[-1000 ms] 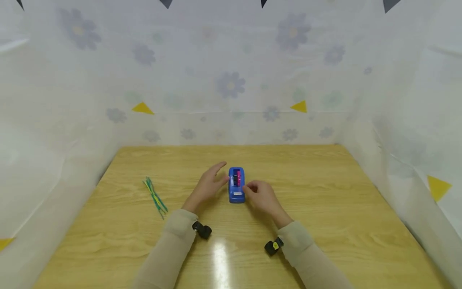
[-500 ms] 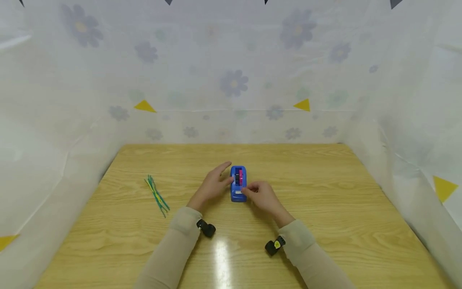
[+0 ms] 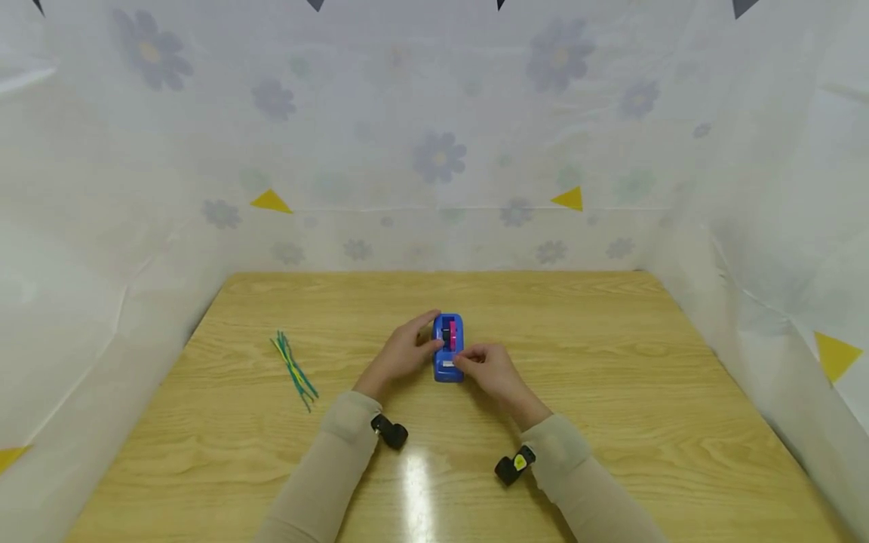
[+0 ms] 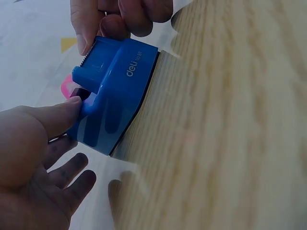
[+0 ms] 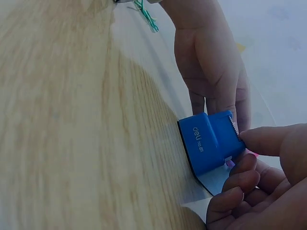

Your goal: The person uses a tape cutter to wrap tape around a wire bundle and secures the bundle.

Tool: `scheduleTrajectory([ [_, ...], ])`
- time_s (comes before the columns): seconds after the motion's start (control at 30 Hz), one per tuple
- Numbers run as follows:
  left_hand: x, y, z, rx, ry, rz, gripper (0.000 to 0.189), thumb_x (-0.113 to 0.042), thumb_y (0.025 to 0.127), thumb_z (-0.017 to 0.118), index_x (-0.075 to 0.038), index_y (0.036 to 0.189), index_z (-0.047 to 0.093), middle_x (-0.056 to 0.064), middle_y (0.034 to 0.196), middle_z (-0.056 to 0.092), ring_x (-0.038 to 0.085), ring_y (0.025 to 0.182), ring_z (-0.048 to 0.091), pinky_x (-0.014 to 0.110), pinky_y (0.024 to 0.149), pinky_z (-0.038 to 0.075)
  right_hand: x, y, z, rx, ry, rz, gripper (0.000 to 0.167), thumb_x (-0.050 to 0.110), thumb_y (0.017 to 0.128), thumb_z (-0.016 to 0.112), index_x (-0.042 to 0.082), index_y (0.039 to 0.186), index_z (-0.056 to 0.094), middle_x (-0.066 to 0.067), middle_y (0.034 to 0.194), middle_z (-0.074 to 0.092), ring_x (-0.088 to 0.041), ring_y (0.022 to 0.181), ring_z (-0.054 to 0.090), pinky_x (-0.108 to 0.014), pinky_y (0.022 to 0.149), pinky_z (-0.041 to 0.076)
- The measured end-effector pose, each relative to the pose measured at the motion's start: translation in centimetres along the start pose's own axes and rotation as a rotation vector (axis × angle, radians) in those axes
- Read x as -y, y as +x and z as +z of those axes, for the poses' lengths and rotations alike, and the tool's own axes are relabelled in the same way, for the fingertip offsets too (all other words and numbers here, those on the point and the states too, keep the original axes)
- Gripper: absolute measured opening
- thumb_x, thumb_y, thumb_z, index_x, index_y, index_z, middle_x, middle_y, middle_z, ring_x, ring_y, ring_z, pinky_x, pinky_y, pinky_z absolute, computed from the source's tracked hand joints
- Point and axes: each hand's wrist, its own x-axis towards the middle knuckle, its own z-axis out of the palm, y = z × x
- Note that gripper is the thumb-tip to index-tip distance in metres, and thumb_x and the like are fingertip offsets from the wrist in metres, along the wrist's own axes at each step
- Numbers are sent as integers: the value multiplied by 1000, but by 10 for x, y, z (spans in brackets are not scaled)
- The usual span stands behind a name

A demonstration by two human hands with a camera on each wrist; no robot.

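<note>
On the table stands a blue tape dispenser [image 3: 441, 375] with a pink piece [image 3: 452, 332] in its well. My left hand [image 3: 399, 356] holds it from the left, thumb by the black hub [image 4: 79, 93] and forefinger at the far end. In the left wrist view the other left fingers hang apart beside it. My right hand [image 3: 497, 375] is at the dispenser's near right side. Its thumb and forefinger come together right at the serrated cutter [image 5: 233, 125], the other fingers curled. Whether a strip of clear tape lies between those fingertips, I cannot tell.
A loose bundle of green and yellow strands [image 3: 294, 369] lies on the wooden table [image 3: 577, 324], left of my left hand. White flowered sheeting [image 3: 437, 226] walls in the table at the back and both sides.
My left hand has come in closer, its thumb now over the dispenser's well. The right fingertips have shifted slightly from the dispenser's side onto its cutter end. The strands lie still.
</note>
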Motion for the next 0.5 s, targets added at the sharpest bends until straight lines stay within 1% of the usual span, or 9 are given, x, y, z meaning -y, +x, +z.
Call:
scheduleTrajectory([
  [0.13, -2, -2, 0, -1, -2, 13, 57, -17, 99, 62, -8, 151, 39, 9, 154, 39, 27, 141, 35, 45, 111, 33, 0, 0, 1, -10, 41, 38, 15, 15, 95, 68, 2, 98, 75, -6, 96, 67, -19, 85, 54, -28, 72, 45],
  [0.27, -4, -3, 0, 1, 1, 16, 57, -16, 99, 62, -7, 151, 40, 9, 153, 39, 27, 141, 35, 44, 112, 31, -2, 0, 3, -15, 114, 53, 14, 11, 95, 67, 0, 97, 74, -7, 98, 67, -19, 87, 53, -28, 74, 44],
  [0.4, -3, -1, 1, -2, 19, 10, 58, -18, 99, 62, -8, 151, 40, 7, 153, 40, 25, 141, 35, 42, 112, 30, 0, 0, 3, -15, 198, 89, 13, 9, 94, 67, -2, 98, 73, -8, 97, 66, -19, 85, 52, -28, 72, 43],
  [0.5, -2, 0, 1, -1, 28, 10, 58, -19, 99, 62, -8, 152, 39, 6, 153, 39, 25, 141, 35, 42, 113, 30, 1, -1, 2, -17, 226, 116, 15, 11, 94, 68, -2, 97, 73, -8, 97, 64, -19, 84, 51, -29, 69, 41],
])
